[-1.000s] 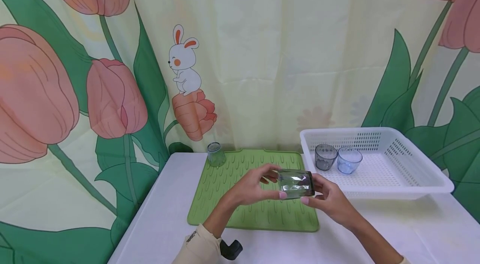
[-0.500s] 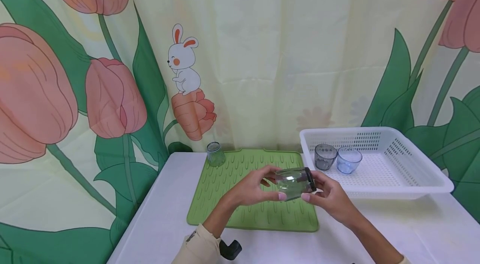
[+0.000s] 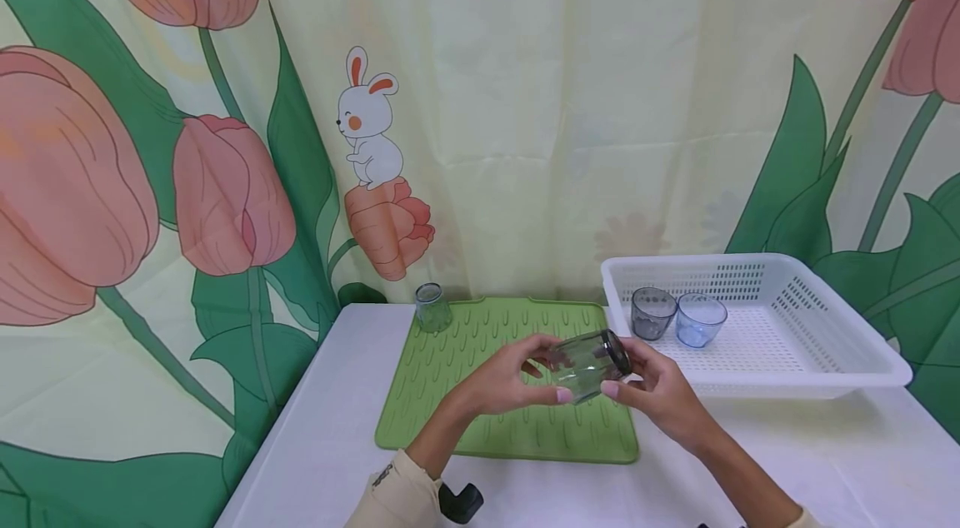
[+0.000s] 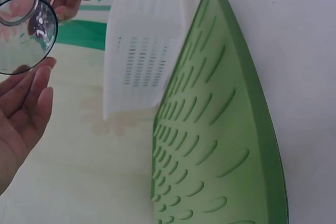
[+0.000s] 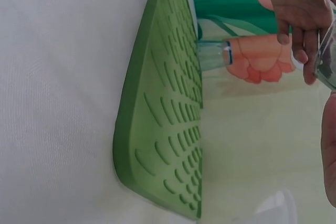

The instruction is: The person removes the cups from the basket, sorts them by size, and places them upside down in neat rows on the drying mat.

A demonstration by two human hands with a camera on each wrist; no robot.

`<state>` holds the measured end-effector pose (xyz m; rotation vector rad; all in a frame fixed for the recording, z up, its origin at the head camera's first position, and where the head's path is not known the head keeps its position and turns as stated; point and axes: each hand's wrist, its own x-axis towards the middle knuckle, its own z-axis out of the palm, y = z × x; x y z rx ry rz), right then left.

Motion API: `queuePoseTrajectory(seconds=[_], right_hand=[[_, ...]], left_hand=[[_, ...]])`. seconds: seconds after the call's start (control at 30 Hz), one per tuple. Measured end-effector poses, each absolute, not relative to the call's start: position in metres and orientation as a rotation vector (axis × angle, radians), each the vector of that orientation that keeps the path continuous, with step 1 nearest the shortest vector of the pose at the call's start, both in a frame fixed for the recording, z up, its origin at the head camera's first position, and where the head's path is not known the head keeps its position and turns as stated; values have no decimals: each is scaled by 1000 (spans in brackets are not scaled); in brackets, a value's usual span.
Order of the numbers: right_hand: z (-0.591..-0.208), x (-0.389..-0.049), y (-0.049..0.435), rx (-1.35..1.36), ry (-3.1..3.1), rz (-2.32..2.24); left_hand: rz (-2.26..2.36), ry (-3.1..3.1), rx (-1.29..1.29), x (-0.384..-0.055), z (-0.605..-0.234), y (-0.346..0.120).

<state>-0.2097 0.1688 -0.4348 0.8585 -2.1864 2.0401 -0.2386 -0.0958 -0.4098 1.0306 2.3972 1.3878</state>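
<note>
Both hands hold a greenish-grey drinking glass [image 3: 581, 368] on its side above the green drying mat [image 3: 525, 440]. My left hand [image 3: 498, 378] grips the open end between thumb and fingers. At the thick dark base, my right hand [image 3: 667, 395] pinches with thumb and fingers. The base end is tilted upward to the right. In the left wrist view the round mouth of the glass [image 4: 23, 40] faces the camera; in the right wrist view only an edge of the glass [image 5: 326, 61] shows.
An upside-down glass [image 3: 432, 310] stands on the mat's back left corner. To the right, a white perforated basket [image 3: 795, 382] holds a grey glass [image 3: 651, 315] and a light blue glass [image 3: 699, 321]. A black object [image 3: 461, 503] appears beside the left sleeve.
The held glass has turned from nearly level to tilted, its dark base swinging up and toward the camera. Both hands stay in nearly the same place.
</note>
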Motion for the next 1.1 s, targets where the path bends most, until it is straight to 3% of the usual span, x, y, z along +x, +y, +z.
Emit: queuePoseTrajectory(seconds=[1.1], right_hand=[[-420, -215, 160, 858, -2126, 1981]], left_hand=[[1353, 2384, 1033, -237, -410, -103]])
